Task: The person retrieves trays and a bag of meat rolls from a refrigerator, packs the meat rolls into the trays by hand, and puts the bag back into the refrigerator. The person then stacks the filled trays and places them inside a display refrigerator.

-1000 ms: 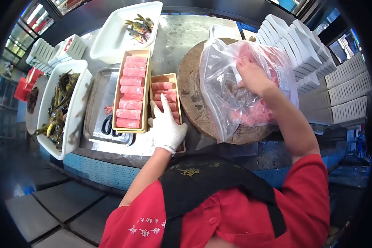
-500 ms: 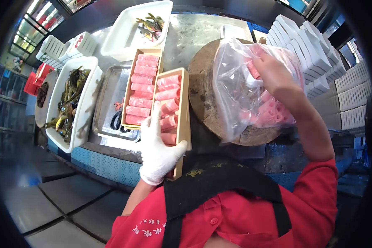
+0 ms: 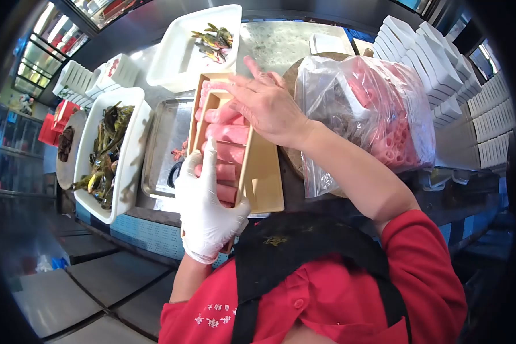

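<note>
My left hand (image 3: pixel 203 195), in a white glove, grips a narrow beige box (image 3: pixel 245 163) near its close end, with fingers over one side and the thumb on the other. Inside lie pink meat rolls (image 3: pixel 230 134) in a row. Bare and with fingers stretched apart, my right hand (image 3: pixel 272 106) reaches over the box's far end, its fingertips at the rolls there. It hides part of them. Another beige box (image 3: pixel 207 78) shows under and left of the held one, and a bare beige surface (image 3: pixel 268 183) shows at its right.
A clear plastic bag (image 3: pixel 321 123) of meat rolls lies on a round wooden board (image 3: pixel 291 77). White tubs hold dark green creatures (image 3: pixel 106 149) and a few more animals (image 3: pixel 215 40). A metal tray (image 3: pixel 155 155) is at left. White dishes (image 3: pixel 424 57) are stacked at right.
My right hand has moved left from the plastic bag to the box of rolls. The held box has shifted left, over the other box, with my left hand on it.
</note>
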`<state>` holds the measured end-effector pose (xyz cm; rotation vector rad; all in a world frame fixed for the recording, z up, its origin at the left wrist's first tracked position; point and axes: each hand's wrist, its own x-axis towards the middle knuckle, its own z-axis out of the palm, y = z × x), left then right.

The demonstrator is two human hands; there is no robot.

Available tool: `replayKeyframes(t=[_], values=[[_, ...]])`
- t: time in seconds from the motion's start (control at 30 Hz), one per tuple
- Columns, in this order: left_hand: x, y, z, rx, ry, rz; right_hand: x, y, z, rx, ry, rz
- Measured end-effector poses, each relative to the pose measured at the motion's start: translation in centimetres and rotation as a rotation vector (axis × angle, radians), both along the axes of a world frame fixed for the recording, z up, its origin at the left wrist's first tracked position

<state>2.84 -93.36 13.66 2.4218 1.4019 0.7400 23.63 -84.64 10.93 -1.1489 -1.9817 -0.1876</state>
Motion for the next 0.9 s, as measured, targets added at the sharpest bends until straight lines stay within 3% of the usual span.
replayKeyframes(t=[0.03, 0.07, 0.17, 0.33, 0.4, 0.5, 0.57, 0.63, 0.67, 0.73, 0.77, 0.83, 0.9], values=[[-0.1, 0.1, -0.2, 0.046, 0.032, 0.013, 0.0, -0.3, -0.5, -0.078, -0.099, -0.059], [-0.2, 0.0, 0.1, 0.145, 0.109, 0.040, -0.5, 0.2, -2.1, -0.089, 0.012, -0.034], [-0.7, 0.7, -0.4, -0.072, -0.059, -0.019, -1.9, -0.2, -1.4, -0.180, 0.027, -0.115], [-0.3, 2.5, -0.3, -0.040, -0.061, -0.051, -2.1, 1.1, -0.3, -0.179, -0.064, -0.367], [-0.8, 4.0, -0.4, 0.044, 0.002, -0.034, -0.4, 0.6, 1.3, -0.235, 0.311, -0.187], [-0.7, 6.0, -0.9, 0.079, 0.045, 0.059, 4.3, -3.3, 4.5, -0.285, 0.317, -0.188], [-0.5, 7.6, -1.7, 0.037, 0.030, 0.101, 7.2, -6.5, 5.3, -0.614, 0.264, -0.387], [0.1, 8.6, -2.5, 0.060, 0.095, 0.119, 10.4, -7.7, 3.0, -0.688, -0.022, -0.620], [0.5, 9.1, -2.7, 0.072, 0.135, 0.148, 12.2, -8.0, 0.9, -0.682, -0.030, -0.626], [0.9, 10.2, -3.5, 0.101, 0.174, 0.190, 14.6, -8.0, -2.0, -0.213, -0.546, -0.675], [1.1, 10.3, -3.3, 0.104, 0.170, 0.186, 15.2, -7.9, -2.3, -0.211, -0.548, -0.681], [1.4, 10.4, -2.8, 0.068, 0.135, 0.237, 15.2, -7.2, -1.4, -0.302, -0.804, -0.816], [1.1, 10.8, -3.1, 0.022, 0.121, 0.249, 15.9, -6.3, 0.5, -0.436, -0.744, -0.839]])
